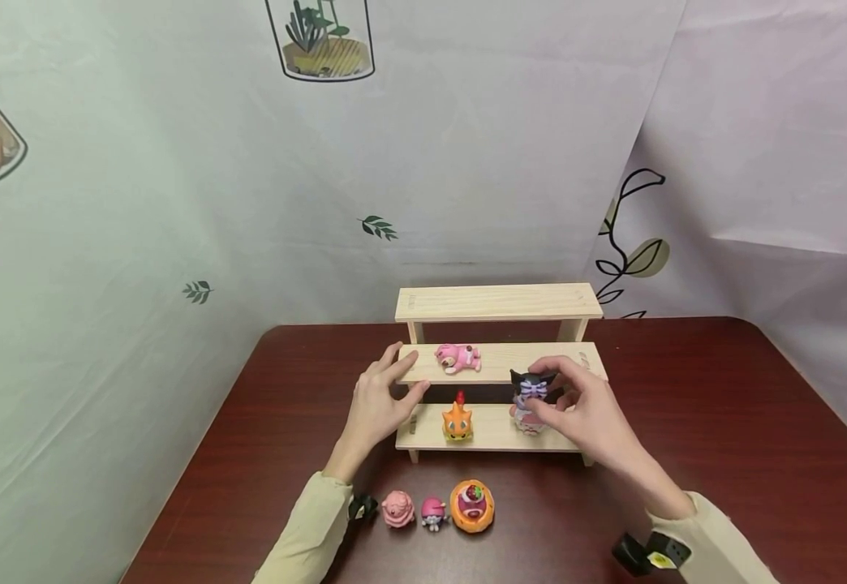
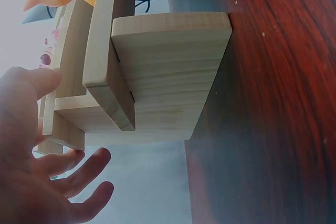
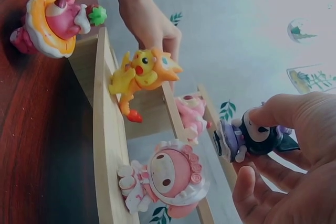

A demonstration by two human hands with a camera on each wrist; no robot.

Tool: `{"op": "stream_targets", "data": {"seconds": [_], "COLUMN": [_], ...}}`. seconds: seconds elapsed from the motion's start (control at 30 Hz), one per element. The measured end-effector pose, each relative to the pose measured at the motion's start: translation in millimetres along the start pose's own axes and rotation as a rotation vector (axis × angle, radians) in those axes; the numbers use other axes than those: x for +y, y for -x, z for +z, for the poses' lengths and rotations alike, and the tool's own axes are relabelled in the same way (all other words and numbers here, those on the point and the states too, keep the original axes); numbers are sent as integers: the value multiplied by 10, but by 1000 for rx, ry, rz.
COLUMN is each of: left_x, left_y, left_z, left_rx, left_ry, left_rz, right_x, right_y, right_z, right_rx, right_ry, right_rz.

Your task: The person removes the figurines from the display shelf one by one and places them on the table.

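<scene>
My right hand (image 1: pixel 587 410) pinches a black-hooded figurine (image 1: pixel 533 385) with a purple bow, holding it up in front of the wooden tiered shelf (image 1: pixel 496 302). In the right wrist view, the figurine (image 3: pixel 254 136) sits between thumb and fingers, above a pink-hooded figurine (image 3: pixel 173 174) on the lowest tier. My left hand (image 1: pixel 380 403) grips the left end of the middle tier, thumb at its front edge; the left wrist view shows this hand (image 2: pixel 37 145) beside the shelf's end. A pink bear figurine (image 1: pixel 457 358) lies on the middle tier. An orange-hooded figurine (image 1: pixel 457 422) is on the lowest.
On the dark red table (image 1: pixel 277 405) before the shelf stand a pink figurine (image 1: pixel 397 509), a small pink-capped figurine (image 1: pixel 434 513) and a figurine in an orange ring (image 1: pixel 472 506). A pale printed curtain (image 1: pixel 321 162) hangs behind the table.
</scene>
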State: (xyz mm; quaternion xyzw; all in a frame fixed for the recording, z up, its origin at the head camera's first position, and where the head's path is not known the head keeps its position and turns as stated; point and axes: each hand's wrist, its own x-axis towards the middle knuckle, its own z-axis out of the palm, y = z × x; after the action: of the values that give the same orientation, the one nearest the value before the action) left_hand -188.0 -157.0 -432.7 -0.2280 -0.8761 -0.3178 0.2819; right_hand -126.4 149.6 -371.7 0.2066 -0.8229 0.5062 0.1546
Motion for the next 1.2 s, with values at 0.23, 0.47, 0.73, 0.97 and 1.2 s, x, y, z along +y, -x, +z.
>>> {"op": "stream_targets", "data": {"seconds": [0.23,0.47,0.73,0.97,1.2], "left_x": [0,0,-3,4,5], "left_y": [5,2,-3,-1,-3], "left_z": [1,3,6,3,8], "left_rx": [-1,3,2,5,15], "left_ry": [-6,-6,-7,-14,-19], "left_rz": [-3,5,2,6,13], "right_x": [-30,-49,-31,-32,-19], "right_y": [55,110,177,241,291], "right_z": [19,42,65,72,98], "right_rx": [0,10,12,-29,-60], "right_ry": [-8,-3,0,3,-17], "right_rz": [-12,-39,-61,-14,-67]}}
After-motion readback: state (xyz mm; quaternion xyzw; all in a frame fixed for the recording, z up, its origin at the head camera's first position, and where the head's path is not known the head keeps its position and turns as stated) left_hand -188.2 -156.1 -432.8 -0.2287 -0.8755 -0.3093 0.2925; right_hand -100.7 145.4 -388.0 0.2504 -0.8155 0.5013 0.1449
